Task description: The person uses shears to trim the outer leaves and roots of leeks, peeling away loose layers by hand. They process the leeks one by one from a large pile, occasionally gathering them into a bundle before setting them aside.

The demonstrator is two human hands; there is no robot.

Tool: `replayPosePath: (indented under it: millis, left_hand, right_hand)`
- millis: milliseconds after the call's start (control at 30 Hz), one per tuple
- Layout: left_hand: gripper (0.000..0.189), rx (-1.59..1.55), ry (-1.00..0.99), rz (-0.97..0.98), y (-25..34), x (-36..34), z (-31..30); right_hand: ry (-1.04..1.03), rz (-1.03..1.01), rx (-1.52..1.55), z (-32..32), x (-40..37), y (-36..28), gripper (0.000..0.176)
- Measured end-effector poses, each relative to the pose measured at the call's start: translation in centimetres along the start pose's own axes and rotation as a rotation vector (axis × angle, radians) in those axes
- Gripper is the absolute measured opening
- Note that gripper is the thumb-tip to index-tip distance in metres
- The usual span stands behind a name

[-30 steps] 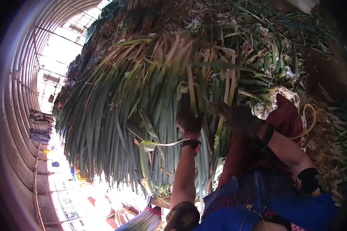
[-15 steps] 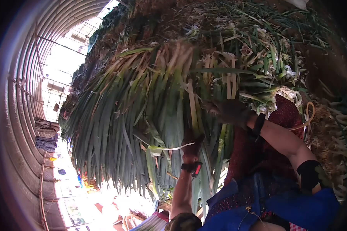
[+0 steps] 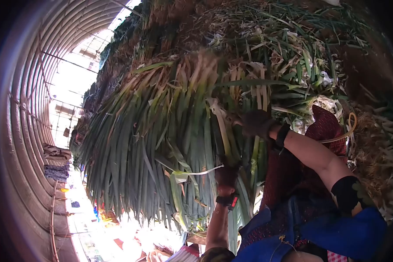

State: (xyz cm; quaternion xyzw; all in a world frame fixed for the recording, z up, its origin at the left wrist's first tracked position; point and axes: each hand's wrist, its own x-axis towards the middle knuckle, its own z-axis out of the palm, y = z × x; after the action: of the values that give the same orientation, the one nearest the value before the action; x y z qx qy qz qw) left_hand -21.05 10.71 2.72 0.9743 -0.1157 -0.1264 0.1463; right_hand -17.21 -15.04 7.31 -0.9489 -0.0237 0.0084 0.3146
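My left hand (image 3: 227, 177), in a dark glove with a red-faced watch at the wrist, is closed round the green part of a leek (image 3: 223, 127). The leek's pale end points up and away from me. Beside that end is my right hand (image 3: 256, 123), also gloved, with a black band on the wrist. Its fingers are bent, their tips close to the leek; whether they pinch anything is hidden. A thin pale strip of leaf (image 3: 205, 171) sticks out next to my left hand. Behind both hands lies a thick pile of leeks (image 3: 161, 126), green leaves hanging downward.
Loose leaves and trimmings (image 3: 292, 56) cover the ground at the upper right. A dark red mesh cloth (image 3: 325, 126) and a yellow loop (image 3: 351, 124) are near my right forearm. More stalks (image 3: 391, 153) lie at the far right. A ribbed tunnel wall (image 3: 26, 153) curves along the left.
My left hand has shifted slightly right and down with the leek. My right hand has moved left, and its fingers are now more bent and nearer the leek's pale end.
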Motion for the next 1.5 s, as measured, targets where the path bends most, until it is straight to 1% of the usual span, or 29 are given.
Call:
replayPosePath:
  millis: [67,133,200,267,333,400,433,500,567,600,667,700,733,767,800,833,900,933,1000,1067,1133,1167,1233,1267,1300,1367,1400,1467,1500]
  left_hand:
    - [0.101,0.060,-0.030,-0.041,0.4,0.0,-0.3]
    - [0.100,0.086,-0.091,-0.100,1.9,-0.4,-1.4]
    - [0.099,0.108,-0.043,-0.062,1.2,-0.1,-0.8]
    - [0.098,0.183,-0.015,-0.027,0.4,-0.2,-0.1]
    - [0.097,0.309,0.001,0.013,0.6,-0.3,-0.2]
    - [0.095,0.187,-0.081,-0.059,1.4,-0.4,-1.0]
    - [0.095,0.131,-0.116,-0.092,1.7,-0.2,-1.6]
    - [0.082,-0.162,0.156,0.198,-3.7,1.9,2.6]
    - [0.067,-0.365,0.239,0.357,-4.9,2.6,2.6]
    - [0.059,-0.422,0.197,0.372,-2.9,2.9,-1.0]
    - [0.043,-0.478,0.171,0.277,3.6,2.3,-8.4]
    - [0.036,-0.476,0.186,0.173,6.7,2.9,-11.3]
    - [0.036,-0.315,0.286,0.239,7.1,4.9,-12.2]
    - [0.036,-0.151,0.376,0.302,7.2,6.6,-12.9]
    - [0.037,-0.262,0.410,0.354,8.7,7.4,-14.3]
    - [0.039,-0.380,0.448,0.407,10.8,7.8,-15.9]
    - [0.035,-0.429,0.392,0.485,14.4,8.6,-18.9]
    - [0.034,-0.450,0.366,0.529,15.6,9.2,-19.6]
    - [0.032,-0.456,0.234,0.499,17.2,10.1,-18.7]
    - [0.030,-0.406,0.125,0.453,17.9,9.9,-16.2]
    - [0.029,-0.294,0.045,0.401,16.4,10.3,-10.5]
    - [0.033,-0.224,0.081,0.552,13.2,11.9,-5.0]
    - [0.038,-0.188,0.060,0.634,8.1,12.5,1.9]
    - [0.041,-0.221,0.003,0.566,6.6,11.7,3.3]
    - [0.045,-0.253,-0.053,0.499,6.0,11.2,3.9]
    - [0.042,-0.229,-0.047,0.416,5.1,11.5,2.8]
    - [0.041,-0.217,-0.040,0.374,4.5,11.9,2.3]
    - [0.035,-0.112,0.405,0.464,3.6,12.3,1.6]
    - [0.032,-0.054,0.622,0.506,3.1,12.5,1.4]
  right_hand:
    - [-0.028,0.075,0.126,-2.0,-0.4,-2.0,0.043]
    - [-0.039,-0.012,-0.022,-0.7,0.4,-0.6,0.041]
    - [-0.033,0.018,-0.023,-0.5,0.4,-0.3,0.039]
    - [-0.018,0.168,0.123,-1.0,-1.0,-1.0,0.039]
    - [-0.080,0.070,0.028,-0.2,-2.1,-1.2,0.040]
    - [-0.041,0.009,0.047,-0.1,-2.8,-0.5,0.044]
    - [0.030,-0.004,0.118,-0.3,-3.0,0.1,0.046]
    - [0.030,-0.004,0.153,-0.6,-3.0,0.3,0.056]
    - [-0.121,0.031,0.077,-2.3,-4.1,-0.6,0.071]
    - [-0.061,-0.034,-0.017,-2.8,-4.2,-0.3,0.070]
    - [0.055,-0.164,-0.198,-3.9,-4.5,0.6,0.070]
    - [0.046,-0.140,0.031,-5.6,-5.1,0.3,0.068]
    - [0.037,-0.114,0.260,-8.0,-6.2,-0.3,0.067]
    - [0.095,-0.152,0.307,-8.4,-6.6,0.2,0.067]
    - [0.153,-0.192,0.351,-8.7,-6.9,0.8,0.068]
    - [0.280,-0.305,0.197,-7.9,-6.8,2.7,0.070]
    - [0.429,-0.375,0.169,-8.5,-7.6,3.5,0.073]
    - [0.463,-0.327,0.296,-10.5,-8.9,2.8,0.074]
    - [0.515,-0.222,0.275,-11.5,-9.8,2.9,0.076]
    - [0.536,-0.113,-0.019,-10.6,-10.4,3.4,0.078]
    - [0.457,-0.114,0.286,-10.5,-11.2,1.8,0.075]
    - [0.414,-0.110,0.440,-10.2,-11.4,0.9,0.074]
    - [0.071,0.067,0.289,-9.1,-10.6,-0.4,0.070]
    - [-0.101,0.153,0.211,-8.5,-10.3,-0.6,0.068]
    - [-0.083,0.111,0.142,-6.8,-9.5,0.0,0.066]
    - [-0.050,0.021,0.003,-2.7,-7.6,1.6,0.062]
    - [-0.065,0.055,-0.036,-2.9,-7.1,1.6,0.059]
    - [-0.092,0.122,-0.114,-3.4,-5.5,1.6,0.054]
    - [-0.102,0.110,-0.073,-3.1,-5.2,1.4,0.053]
